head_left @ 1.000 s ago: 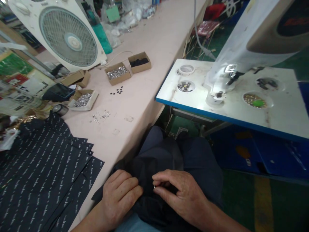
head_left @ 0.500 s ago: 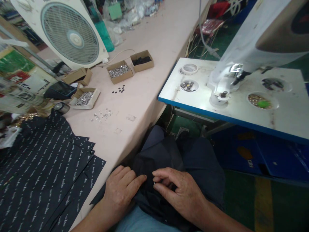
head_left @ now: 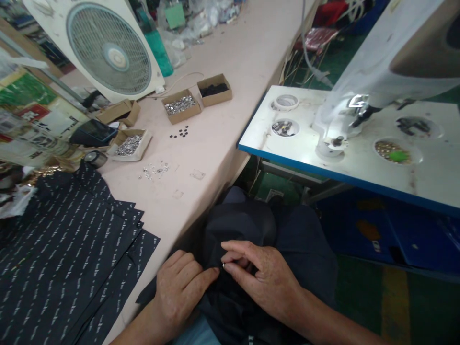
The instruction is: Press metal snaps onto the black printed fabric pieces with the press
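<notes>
Dark fabric (head_left: 233,292) lies over the lap. My left hand (head_left: 183,285) grips the fabric on its left side, with the thumb stretched toward the right hand and the fingers curled. Close beside it, my right hand (head_left: 260,278) pinches a tiny shiny metal piece (head_left: 223,265) between thumb and fingertips, just above the fabric. Small metal parts (head_left: 155,170) and several small black discs (head_left: 179,132) are scattered on the table at the left. Behind them stand boxes of metal parts (head_left: 133,155) (head_left: 183,118) and a box of black parts (head_left: 217,99).
Printed dark fabric pieces (head_left: 72,258) are stacked on the pink table (head_left: 201,153) at the left. A fan (head_left: 156,81) and a green bottle (head_left: 158,50) stand behind. At the right, a white machine (head_left: 354,91) rises from a blue-edged worktop (head_left: 266,143) with round part wells.
My right hand has moved slightly left and up, bringing the metal piece nearer my left thumb. The left hand stays on the fabric. The view has shifted slightly.
</notes>
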{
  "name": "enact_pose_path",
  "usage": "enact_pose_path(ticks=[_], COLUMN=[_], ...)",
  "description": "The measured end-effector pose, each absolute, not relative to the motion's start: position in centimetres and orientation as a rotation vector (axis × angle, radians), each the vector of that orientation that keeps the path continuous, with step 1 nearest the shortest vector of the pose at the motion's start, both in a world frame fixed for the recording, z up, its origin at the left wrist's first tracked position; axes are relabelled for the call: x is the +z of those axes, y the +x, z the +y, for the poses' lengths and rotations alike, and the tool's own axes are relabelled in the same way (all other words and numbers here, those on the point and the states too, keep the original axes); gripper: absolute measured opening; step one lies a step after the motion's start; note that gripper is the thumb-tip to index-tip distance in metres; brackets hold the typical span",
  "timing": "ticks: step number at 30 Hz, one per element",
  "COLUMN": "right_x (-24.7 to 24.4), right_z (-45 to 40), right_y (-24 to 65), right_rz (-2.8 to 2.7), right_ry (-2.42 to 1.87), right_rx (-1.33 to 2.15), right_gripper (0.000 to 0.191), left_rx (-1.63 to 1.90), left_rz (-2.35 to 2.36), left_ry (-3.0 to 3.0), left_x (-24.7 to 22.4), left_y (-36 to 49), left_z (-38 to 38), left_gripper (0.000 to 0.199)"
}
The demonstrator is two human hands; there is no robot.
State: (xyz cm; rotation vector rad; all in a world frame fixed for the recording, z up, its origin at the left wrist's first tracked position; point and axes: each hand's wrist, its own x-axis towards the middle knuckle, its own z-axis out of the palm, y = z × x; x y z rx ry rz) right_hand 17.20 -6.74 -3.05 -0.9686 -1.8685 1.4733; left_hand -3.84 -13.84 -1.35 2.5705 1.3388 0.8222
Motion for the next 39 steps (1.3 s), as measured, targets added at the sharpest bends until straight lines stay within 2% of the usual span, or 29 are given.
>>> enact_pose_path(ticks=[5,15,24,25,28,30,32,36,39], right_x=[-3.7,-3.5,-1.5,-1.2,-0.3,-0.2,-0.5,-2.0,-2.9], right_z=[-7.2,-7.3,-6.5,-6.3,-6.2,-6.5,-6.8,-7.2,-6.7], right_y=[17.2,17.6,19.1,19.3,19.7,19.4,18.7,17.4,17.0], right_rz=[-1.920,-2.148,-2.096,-2.128,-2.231,-2.286,-2.327,-2.339,-2.319], right_ry=[-0.905,-0.816,-0.852,-0.851,-0.812,-0.784,-0.802,-0.916,-0.916], right_rx=[1.399,1.045,1.338,1.373,1.397,1.386,1.374,1.313,1.341], right_gripper=[0.041,0.032,0.047,0.054,0.090,0.103,0.099,0.065,0.060], left_rx=[0.843,0.832,0.750,0.753,0.771,0.771,0.745,0.692,0.646], left_rz=[1.353,1.411,1.504,1.510,1.529,1.545,1.565,1.624,1.632], left_ry=[2.525,2.432,2.196,2.174,2.114,2.071,2.023,1.942,1.879], left_x=[-1.7,-1.8,-1.6,-1.6,-1.4,-1.4,-1.5,-2.0,-1.9], left_y=[-3.9,-3.6,-3.3,-3.3,-3.1,-3.0,-3.0,-3.0,-2.8], left_z=[-13.9,-13.8,-13.2,-13.1,-12.7,-12.5,-12.4,-12.4,-12.2], left_gripper=[0.024,0.019,0.009,0.009,0.010,0.012,0.016,0.024,0.027])
